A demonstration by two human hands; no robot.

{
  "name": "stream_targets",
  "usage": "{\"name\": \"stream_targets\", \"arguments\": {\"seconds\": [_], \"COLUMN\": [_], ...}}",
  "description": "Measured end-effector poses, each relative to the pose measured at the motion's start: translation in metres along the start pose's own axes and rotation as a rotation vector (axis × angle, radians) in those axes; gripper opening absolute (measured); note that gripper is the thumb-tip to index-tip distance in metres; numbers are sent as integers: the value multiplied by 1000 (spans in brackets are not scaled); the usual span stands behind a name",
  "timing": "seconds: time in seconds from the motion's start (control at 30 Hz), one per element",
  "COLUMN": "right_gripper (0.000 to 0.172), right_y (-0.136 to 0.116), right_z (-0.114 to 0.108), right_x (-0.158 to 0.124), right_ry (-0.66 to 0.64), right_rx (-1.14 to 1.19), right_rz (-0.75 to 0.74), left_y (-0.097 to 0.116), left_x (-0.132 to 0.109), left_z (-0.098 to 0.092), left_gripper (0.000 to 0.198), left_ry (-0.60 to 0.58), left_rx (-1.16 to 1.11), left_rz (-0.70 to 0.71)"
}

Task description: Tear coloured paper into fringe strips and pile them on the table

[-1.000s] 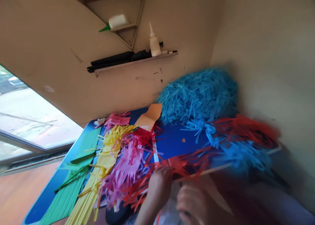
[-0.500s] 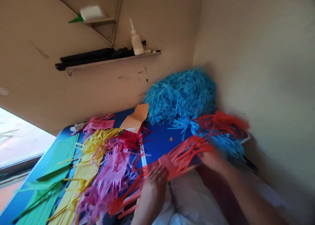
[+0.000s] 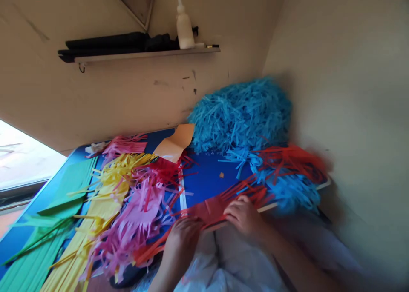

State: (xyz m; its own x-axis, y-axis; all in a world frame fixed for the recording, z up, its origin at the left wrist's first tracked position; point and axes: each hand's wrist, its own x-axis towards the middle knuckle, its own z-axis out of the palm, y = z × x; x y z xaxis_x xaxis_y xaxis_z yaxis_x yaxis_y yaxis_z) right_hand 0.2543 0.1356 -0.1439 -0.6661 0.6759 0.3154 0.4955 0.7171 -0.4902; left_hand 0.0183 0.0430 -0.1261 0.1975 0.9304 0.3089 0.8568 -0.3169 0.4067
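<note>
Since half a second ago the right hand has drawn in from the loose fringe at the far right and now sits on the red fringed paper strip, just beside the left hand, which has slid slightly lower and to the left.

Both hands have their fingers curled down over the strip and grip it at the near edge of the dark blue flat surface, the left on its left end and the right on its right part. The thumbs are hidden underneath. The strip lies along that near edge, and its cut tails fan away towards the right.

Left of it lie a heap of pink paper fringe, a band of yellow paper fringe and flat green paper sheets. A tan paper scrap stands curled at the middle back. A large mound of light blue shredded paper fills the far corner against the wall, with more red and blue fringe over the right edge. A white squeeze bottle stands on the wall shelf above.
</note>
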Motion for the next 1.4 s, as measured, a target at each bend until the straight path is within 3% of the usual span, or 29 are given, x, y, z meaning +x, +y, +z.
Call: {"name": "stream_targets", "arguments": {"seconds": [0.2, 0.33, 0.47, 0.9, 1.13, 1.23, 1.3, 1.33, 1.4], "right_gripper": [9, 10, 9, 10, 11, 10, 9, 8, 9], "right_y": [-8, -11, -10, -10, -12, -7, 0, 3, 5], "right_z": [-9, -4, -2, -3, -1, -1, -5, -10, -20], "right_x": [31, 48, 56, 59, 59, 59, 57, 55, 50], "right_ry": [-93, -153, -176, -218, -215, -205, -178, -135, 30], "right_rx": [-102, -159, -182, -199, -211, -205, -219, -245, -320], "right_rz": [188, 267, 323, 375, 394, 387, 388, 396, 400], "left_y": [-5, 3, 8, 5, 1, 0, 0, 0, -1], "left_x": [6, 18, 27, 37, 39, 35, 34, 34, 36], "left_z": [-3, -2, -5, -12, -10, -6, -5, -5, -7], "left_gripper": [21, 25, 28, 25, 27, 22, 21, 19, 12], "left_ry": [-10, -77, -171, -292, -346, -196, -73, -70, -195], "left_rx": [4, 107, 219, 174, 214, 280, 341, 348, 306], "left_rz": [-352, -473, -530, -593, -595, -540, -409, -305, -90]}}
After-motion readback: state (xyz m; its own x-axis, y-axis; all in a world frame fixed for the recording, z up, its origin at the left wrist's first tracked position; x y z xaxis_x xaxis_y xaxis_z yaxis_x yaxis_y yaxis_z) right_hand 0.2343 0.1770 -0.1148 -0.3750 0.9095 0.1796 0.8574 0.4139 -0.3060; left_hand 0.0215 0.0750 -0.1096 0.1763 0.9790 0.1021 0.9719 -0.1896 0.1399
